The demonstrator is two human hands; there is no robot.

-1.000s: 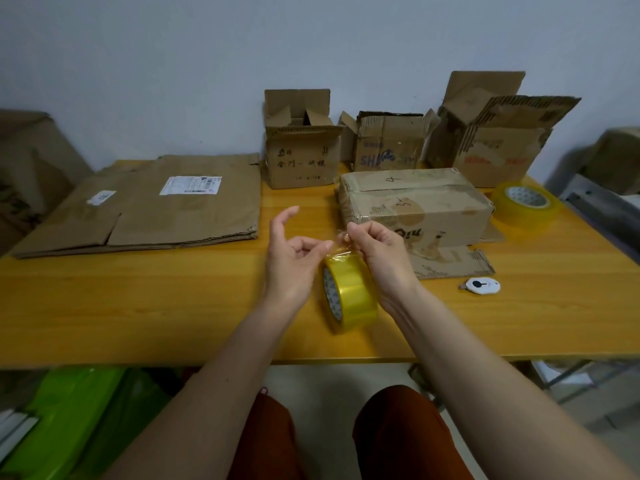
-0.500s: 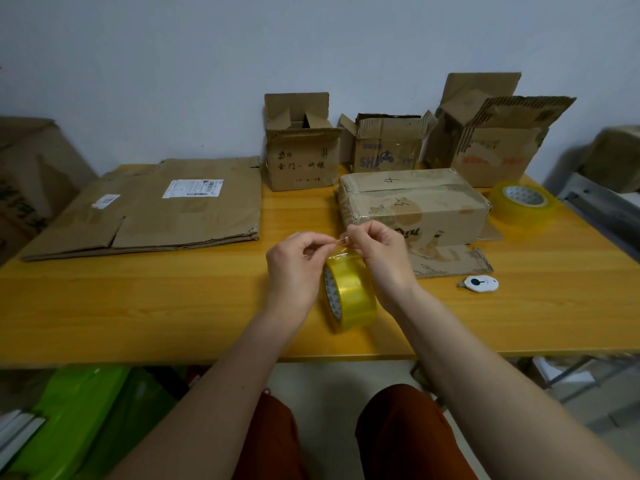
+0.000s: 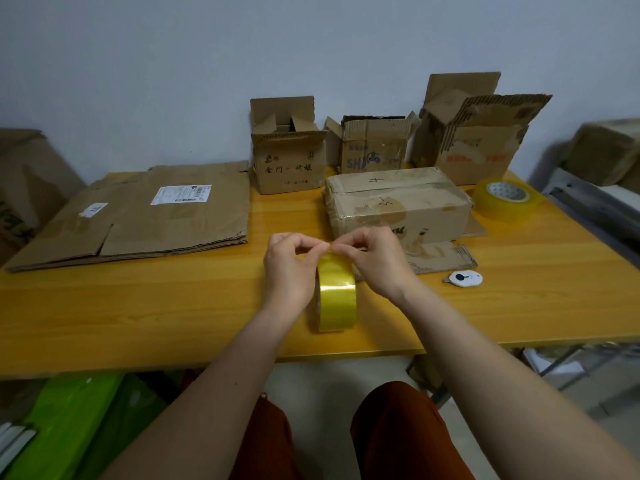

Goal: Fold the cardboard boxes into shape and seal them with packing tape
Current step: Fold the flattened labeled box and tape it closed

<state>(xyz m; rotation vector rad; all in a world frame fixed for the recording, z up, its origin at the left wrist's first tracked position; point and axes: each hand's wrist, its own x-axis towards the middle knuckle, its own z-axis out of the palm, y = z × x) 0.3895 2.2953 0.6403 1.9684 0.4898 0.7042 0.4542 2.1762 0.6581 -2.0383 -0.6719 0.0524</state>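
Observation:
A yellow tape roll stands on edge near the front of the wooden table, between my two hands. My left hand and my right hand both pinch at the top of the roll, fingertips meeting over the tape's edge. Just behind them lies a closed, taped cardboard box. Flattened cardboard boxes lie stacked at the left. Three open boxes stand along the wall: a small one, a middle one and a larger one.
A second tape roll lies flat at the right. A small white cutter sits right of my right hand, beside a cardboard scrap. Green bags sit under the table at the left.
My left hand, first open with fingers spread, closed in and now pinches the top of the roll beside my right hand. The roll turned so its yellow band faces me.

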